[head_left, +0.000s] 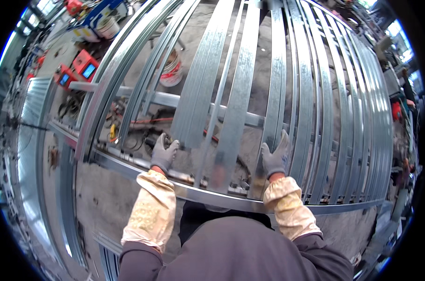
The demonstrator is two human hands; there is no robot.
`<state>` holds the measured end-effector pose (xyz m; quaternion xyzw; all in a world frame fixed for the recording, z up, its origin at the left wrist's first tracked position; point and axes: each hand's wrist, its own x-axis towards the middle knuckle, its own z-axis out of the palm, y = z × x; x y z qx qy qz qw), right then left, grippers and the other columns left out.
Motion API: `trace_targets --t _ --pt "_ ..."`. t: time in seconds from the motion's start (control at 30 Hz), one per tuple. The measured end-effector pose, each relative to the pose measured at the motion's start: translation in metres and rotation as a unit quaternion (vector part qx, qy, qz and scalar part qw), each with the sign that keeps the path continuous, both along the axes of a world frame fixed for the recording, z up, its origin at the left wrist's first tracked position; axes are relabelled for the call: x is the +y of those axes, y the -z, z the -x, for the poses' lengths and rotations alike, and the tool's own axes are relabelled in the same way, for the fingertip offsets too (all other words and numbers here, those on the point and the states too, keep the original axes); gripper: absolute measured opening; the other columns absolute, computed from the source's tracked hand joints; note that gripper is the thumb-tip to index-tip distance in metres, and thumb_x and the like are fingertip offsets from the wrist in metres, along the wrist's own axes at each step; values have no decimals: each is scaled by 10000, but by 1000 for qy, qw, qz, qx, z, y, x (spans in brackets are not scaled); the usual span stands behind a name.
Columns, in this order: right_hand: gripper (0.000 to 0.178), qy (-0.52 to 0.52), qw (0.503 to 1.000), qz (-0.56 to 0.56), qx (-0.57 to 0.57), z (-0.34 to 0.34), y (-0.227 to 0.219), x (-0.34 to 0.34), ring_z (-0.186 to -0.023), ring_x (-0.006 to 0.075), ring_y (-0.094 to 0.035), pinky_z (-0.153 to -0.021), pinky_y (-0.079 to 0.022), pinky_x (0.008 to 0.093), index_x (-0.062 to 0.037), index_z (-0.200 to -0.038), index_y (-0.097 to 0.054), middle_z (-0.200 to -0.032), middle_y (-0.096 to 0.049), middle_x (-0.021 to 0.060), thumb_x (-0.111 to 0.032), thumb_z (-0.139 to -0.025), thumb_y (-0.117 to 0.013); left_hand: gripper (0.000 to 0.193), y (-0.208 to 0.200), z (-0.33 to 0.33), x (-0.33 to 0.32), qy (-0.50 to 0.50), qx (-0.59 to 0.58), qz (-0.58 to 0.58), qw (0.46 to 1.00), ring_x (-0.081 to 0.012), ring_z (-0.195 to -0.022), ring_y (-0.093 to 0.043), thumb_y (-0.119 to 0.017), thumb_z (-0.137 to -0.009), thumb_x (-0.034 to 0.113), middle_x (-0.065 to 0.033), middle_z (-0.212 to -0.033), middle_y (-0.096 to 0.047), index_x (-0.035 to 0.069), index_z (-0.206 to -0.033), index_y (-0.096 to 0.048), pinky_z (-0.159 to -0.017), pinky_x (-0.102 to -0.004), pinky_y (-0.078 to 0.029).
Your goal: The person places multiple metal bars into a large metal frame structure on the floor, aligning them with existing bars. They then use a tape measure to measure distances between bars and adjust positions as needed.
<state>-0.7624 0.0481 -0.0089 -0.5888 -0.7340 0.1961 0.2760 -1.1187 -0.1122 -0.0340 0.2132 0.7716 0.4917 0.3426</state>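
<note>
Both my hands wear grey gloves, and pale protective sleeves cover my forearms. My left hand (pixel 164 154) is at the near end of a wide galvanized metal profile (pixel 198 93), its thumb side toward it, fingers apart. Whether it touches the metal, I cannot tell. Over another long profile (pixel 272 103) to the right, my right hand (pixel 275 157) has its thumb and fingers spread, with no grip visible. Between the hands lie a narrow strip (pixel 221 86) and a wide profile (pixel 239 98), both running away from me.
A metal frame's front rail (pixel 212 196) crosses before my body. Many more profiles (pixel 343 93) lie to the right. Red machines with screens (pixel 85 65) stand at left, near a white-and-red bucket (pixel 171 70). Cables and a yellow tool (pixel 112 133) lie below the profiles.
</note>
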Motion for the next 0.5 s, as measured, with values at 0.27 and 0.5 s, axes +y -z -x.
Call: trace_targets --t 0.27,0.5 --pt "770 -89 955 228 169 199 -23 -48 -1241 272 -592 -1022 -509 364 11 -1520 -348 -1404 -512 216 -222 -902 -744 617 121 37 41 -12 -239 22 971 -201 -978 -669 -817 -860 350 -142 -1090 -722 -90 -1239 -610 -888 -377 -526" --pt "1077 -14 969 247 15 290 -11 -24 -1465 413 -347 -1206 -307 409 116 -1540 -225 -1561 -329 330 -447 -805 -775 540 118 63 39 15 -255 36 966 -215 -844 -690 -808 -873 364 -142 -1014 -738 -63 -1175 -673 -745 -369 -560"
